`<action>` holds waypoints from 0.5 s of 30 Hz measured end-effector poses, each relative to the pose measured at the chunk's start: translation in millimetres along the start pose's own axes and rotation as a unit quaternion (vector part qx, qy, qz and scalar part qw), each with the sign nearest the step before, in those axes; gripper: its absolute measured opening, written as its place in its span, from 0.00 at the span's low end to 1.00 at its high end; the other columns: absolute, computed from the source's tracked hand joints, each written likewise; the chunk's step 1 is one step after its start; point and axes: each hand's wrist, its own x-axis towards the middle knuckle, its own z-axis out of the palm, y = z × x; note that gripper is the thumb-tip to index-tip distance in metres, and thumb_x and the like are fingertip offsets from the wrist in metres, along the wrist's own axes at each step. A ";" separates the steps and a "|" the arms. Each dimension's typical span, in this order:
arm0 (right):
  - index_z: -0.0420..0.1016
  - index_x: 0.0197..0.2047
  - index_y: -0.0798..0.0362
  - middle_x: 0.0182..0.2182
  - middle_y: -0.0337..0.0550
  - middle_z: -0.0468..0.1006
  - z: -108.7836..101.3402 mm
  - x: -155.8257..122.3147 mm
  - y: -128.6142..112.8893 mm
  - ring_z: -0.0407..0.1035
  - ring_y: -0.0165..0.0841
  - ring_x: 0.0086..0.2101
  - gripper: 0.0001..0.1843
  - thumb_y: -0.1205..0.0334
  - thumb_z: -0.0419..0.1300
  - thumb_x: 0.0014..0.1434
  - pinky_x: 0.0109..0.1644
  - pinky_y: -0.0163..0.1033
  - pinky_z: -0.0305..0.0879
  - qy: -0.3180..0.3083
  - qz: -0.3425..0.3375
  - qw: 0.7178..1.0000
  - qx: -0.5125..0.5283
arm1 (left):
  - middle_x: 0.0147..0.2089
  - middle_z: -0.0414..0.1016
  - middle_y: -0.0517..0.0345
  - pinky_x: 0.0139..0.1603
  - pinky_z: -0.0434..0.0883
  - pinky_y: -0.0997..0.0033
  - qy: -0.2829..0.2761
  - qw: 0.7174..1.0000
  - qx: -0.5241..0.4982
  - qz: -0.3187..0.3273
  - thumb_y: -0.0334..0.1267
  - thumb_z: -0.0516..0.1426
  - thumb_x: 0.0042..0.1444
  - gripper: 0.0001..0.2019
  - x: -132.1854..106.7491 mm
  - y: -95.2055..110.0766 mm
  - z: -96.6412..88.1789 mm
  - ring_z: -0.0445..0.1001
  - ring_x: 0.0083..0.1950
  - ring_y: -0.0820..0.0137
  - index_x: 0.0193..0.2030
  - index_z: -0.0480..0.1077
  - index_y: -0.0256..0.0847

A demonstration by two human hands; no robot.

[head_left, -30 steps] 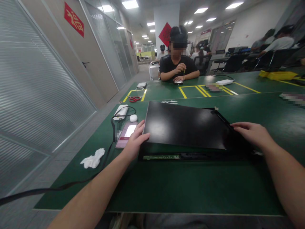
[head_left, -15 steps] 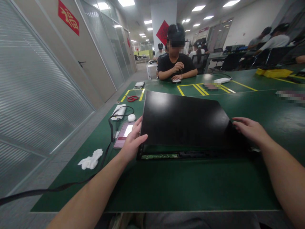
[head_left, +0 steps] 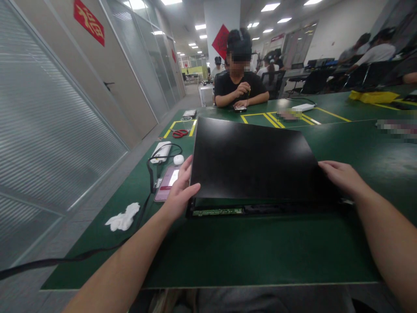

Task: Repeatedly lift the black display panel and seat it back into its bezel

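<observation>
A large flat black panel (head_left: pixel 250 161) is tilted up from its far edge over a black base on the green table (head_left: pixel 247 248). A thin green circuit strip (head_left: pixel 217 212) shows along the base's near edge. My left hand (head_left: pixel 179 191) grips the panel's left edge, thumb on its front face. My right hand (head_left: pixel 342 178) holds the right edge, with the fingers curled behind it.
Left of the panel lie a phone (head_left: pixel 166 179) with a lit screen, a white power bank (head_left: pixel 160 152), a black cable (head_left: pixel 143 208) and a crumpled white tissue (head_left: pixel 123 218). Red scissors (head_left: pixel 178 133) lie farther back. A person (head_left: pixel 240 74) sits across the table; others sit at the back right.
The panel's far edge has risen, so the panel stands steeper than one second ago. Both hands stayed on its side edges.
</observation>
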 end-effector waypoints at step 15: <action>0.81 0.35 0.52 0.41 0.49 0.83 -1.3 -8.7 -15.2 0.75 0.38 0.41 0.17 0.50 0.68 0.43 0.42 0.41 0.72 0.000 0.097 0.960 0.264 | 0.80 0.44 0.62 0.77 0.43 0.51 0.009 1.000 0.016 0.017 0.48 0.61 0.58 0.30 -2.5 -1.1 0.4 0.34 0.80 0.53 0.69 0.67 0.52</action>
